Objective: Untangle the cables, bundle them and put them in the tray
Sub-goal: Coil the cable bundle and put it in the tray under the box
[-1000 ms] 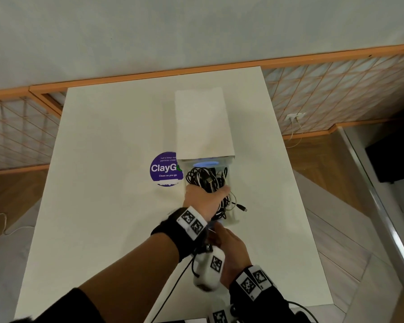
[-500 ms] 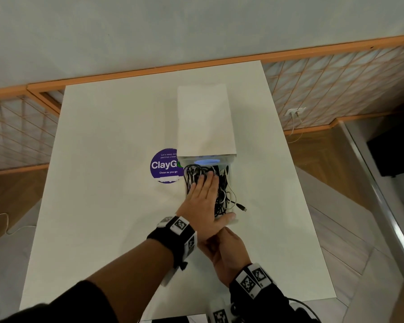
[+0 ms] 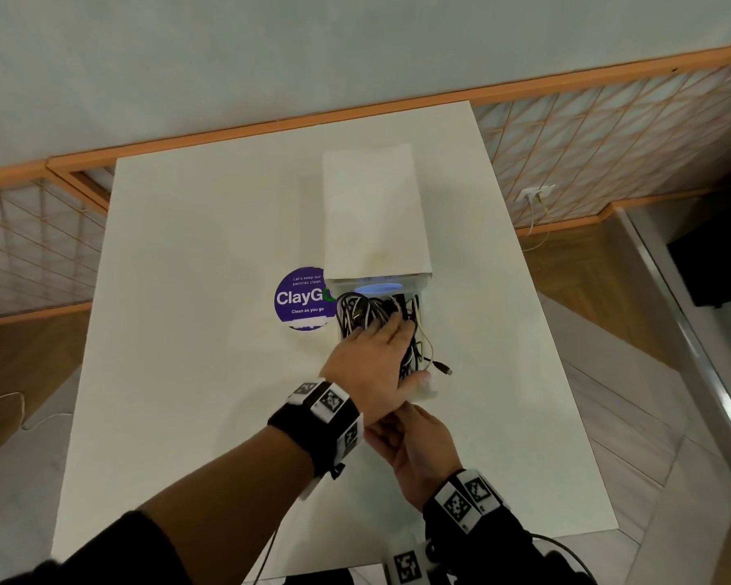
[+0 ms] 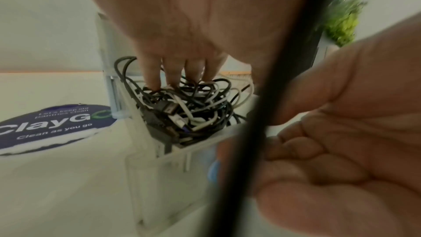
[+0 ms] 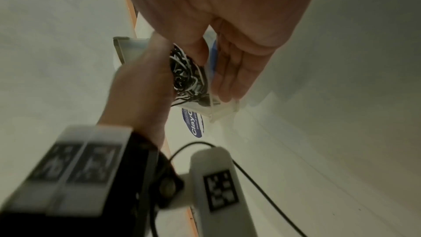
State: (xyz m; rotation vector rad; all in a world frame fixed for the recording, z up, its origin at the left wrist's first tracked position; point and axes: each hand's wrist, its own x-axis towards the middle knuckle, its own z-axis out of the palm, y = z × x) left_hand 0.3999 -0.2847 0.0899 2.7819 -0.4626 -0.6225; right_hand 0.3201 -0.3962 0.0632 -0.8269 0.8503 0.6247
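Cables [image 3: 378, 316], blk + wht, sit in a tangled heap inside the clear tray [image 3: 423, 392], mid-table, w/ one plug end [image 3: 443, 368] hanging out over the tray's right wall. My left hand [image 3: 370, 363] lies flat on top of the heap, fingers [image 4: 151, 76] straight, tips pressing into the cords, gripping nothing. My right hand [image 3: 418, 451] is at the tray's near end, below my left wrist; fingers [image 5: 230, 78] straight alongside the outer wall, thumb inside by the cords, nothing clenched. A white sheet [image 3: 374, 213] covers the tray's far part. Round purple ClayGo sticker [image 3: 302, 298] on the white table [image 3: 186, 331], touching the tray's left side.
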